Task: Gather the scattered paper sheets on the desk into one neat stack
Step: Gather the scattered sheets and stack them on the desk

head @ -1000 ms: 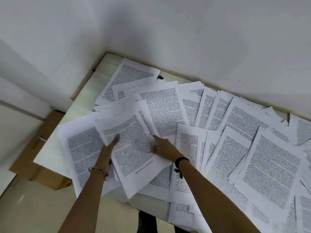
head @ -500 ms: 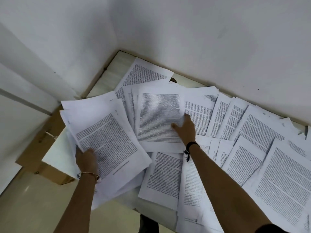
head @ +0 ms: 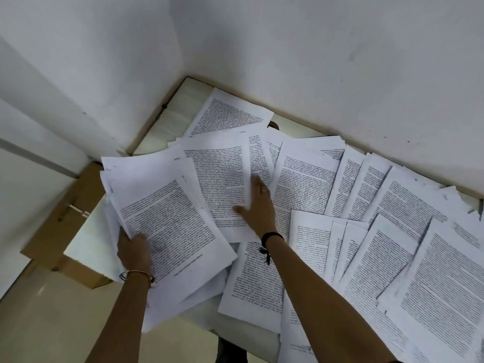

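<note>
Paper bundle gripped by left hand, right hand spread flat on printed sheet

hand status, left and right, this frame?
left hand: closed, gripping the gathered bundle at its near edge.
right hand: open, fingers flat on a loose sheet.

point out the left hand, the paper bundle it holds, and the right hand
left hand [head: 133,251], head view, back of hand
paper bundle [head: 167,213], head view, top sheet's text
right hand [head: 259,208], head view, back of hand
</note>
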`<state>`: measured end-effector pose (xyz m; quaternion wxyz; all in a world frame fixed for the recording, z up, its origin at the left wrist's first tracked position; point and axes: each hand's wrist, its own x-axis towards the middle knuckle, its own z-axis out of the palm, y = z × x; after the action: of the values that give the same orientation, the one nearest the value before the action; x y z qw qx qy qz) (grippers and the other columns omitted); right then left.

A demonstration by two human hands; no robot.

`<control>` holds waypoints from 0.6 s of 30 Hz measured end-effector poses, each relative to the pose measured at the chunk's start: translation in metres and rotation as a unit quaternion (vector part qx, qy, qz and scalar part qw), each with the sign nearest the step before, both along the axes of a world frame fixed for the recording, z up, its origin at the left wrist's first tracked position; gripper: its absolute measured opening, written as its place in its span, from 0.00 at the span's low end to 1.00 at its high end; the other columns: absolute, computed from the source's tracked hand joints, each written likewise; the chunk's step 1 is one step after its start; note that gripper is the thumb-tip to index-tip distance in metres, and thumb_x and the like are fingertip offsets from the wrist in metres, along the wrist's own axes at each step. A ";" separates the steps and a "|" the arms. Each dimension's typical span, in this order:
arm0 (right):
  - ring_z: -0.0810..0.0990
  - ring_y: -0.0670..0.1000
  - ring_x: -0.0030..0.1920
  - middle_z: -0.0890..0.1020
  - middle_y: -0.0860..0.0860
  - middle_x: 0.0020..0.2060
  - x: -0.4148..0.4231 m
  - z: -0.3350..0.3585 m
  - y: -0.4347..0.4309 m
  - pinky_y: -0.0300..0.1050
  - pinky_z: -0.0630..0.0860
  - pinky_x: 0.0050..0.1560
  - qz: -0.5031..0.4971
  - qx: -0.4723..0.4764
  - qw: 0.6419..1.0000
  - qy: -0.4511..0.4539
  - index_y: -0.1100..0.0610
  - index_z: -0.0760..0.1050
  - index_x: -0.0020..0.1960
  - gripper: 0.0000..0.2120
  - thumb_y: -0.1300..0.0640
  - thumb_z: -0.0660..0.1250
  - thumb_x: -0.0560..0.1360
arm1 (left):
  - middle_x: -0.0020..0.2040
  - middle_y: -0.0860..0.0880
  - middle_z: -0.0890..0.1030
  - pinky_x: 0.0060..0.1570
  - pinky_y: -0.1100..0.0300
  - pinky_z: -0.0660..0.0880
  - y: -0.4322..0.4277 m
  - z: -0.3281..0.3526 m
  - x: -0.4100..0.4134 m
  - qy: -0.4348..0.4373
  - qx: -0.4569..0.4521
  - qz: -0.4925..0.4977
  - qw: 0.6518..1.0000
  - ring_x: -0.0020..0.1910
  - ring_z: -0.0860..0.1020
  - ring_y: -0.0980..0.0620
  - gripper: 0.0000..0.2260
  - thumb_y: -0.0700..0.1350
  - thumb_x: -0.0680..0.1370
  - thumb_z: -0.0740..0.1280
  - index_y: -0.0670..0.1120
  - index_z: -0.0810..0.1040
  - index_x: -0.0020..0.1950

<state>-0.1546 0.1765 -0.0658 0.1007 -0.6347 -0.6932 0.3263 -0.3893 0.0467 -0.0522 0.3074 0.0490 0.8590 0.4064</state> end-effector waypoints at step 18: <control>0.79 0.57 0.51 0.80 0.57 0.49 -0.005 0.018 0.054 0.53 0.77 0.52 -0.044 -0.091 0.995 0.001 0.61 0.68 0.62 0.37 0.36 0.73 0.66 | 0.64 0.42 0.76 0.62 0.38 0.71 0.002 -0.016 -0.004 -0.040 -0.028 -0.081 0.996 0.60 0.74 0.37 0.23 0.40 0.74 0.60 0.49 0.69 0.70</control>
<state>-0.1598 0.2309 -0.0481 0.0576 -0.6706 -0.6323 0.3836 -0.3933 0.0489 -0.0681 0.3743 0.0935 0.8503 0.3581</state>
